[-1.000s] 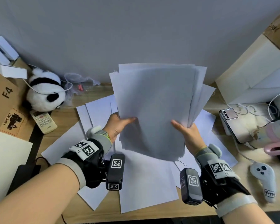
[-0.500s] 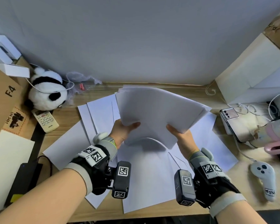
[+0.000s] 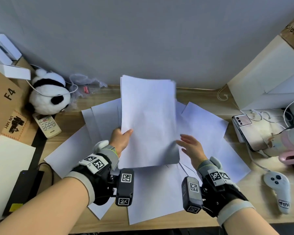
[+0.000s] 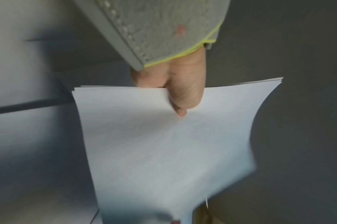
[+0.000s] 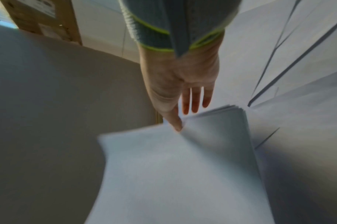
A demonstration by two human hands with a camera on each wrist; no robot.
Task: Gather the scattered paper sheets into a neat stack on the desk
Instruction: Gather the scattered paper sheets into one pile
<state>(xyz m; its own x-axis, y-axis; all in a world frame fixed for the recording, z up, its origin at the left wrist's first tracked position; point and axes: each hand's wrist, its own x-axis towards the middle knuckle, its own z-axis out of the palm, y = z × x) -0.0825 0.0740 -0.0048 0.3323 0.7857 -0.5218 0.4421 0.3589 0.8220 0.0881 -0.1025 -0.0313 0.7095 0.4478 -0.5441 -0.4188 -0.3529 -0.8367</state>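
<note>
Your left hand (image 3: 120,139) pinches the left edge of the stack of white paper sheets (image 3: 148,121), thumb on top, holding it raised above the loose white sheets (image 3: 205,126) scattered on the wooden desk (image 3: 265,216). Your right hand (image 3: 192,148) sits at the stack's right edge, fingers straight and spread, thumb tip touching the paper, gripping nothing.

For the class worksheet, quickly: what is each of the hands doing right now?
Left hand: holding the paper stack, thumb on top.
Right hand: open, fingers straight, beside the stack's edge, holding nothing.
</note>
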